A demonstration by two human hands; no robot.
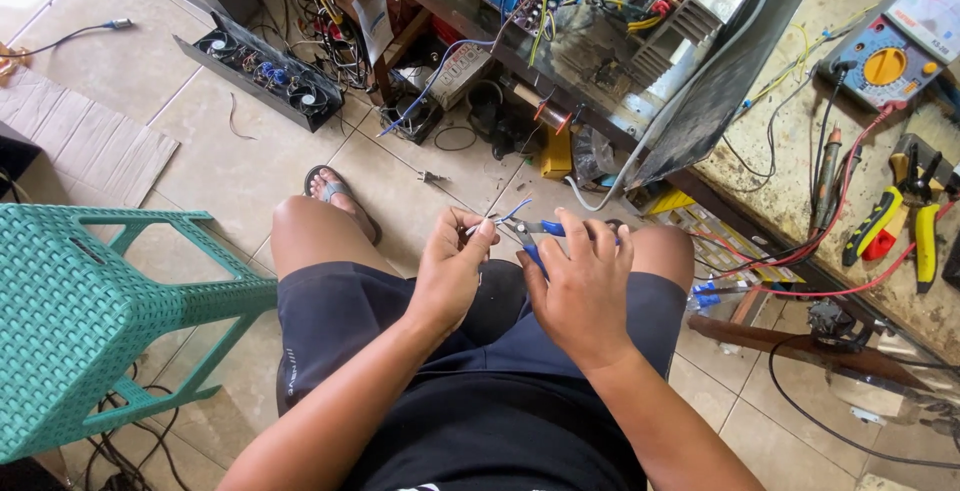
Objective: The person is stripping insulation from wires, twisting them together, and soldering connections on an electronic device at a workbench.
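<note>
Low centre of frame, above the knees: left hand (452, 269) pinching thin blue and white wires (508, 215) between closed fingertips; right hand (583, 286) wrapped tight around small blue-handled pliers (540, 231), tips at the wires. Left: woven teal plastic stool (70, 321). Upper right: yellow-dialled multimeter (893, 36) on cluttered workbench (800, 141)

Count of items in view, by kind. Hands: two, the left hand (452, 269) and the right hand (583, 286), both at centre frame. Blue-handled pliers (540, 232): one, at centre. Yellow-handled pliers (905, 213): one pair, at right edge. Multimeter (893, 39): one, upper right. Green plastic stool (95, 316): one, lower left. Black fan panel (262, 69): one, upper left, with two fans visible. Sandalled foot (338, 196): one, left of centre. Loose wires: too many and too tangled to count.
</note>
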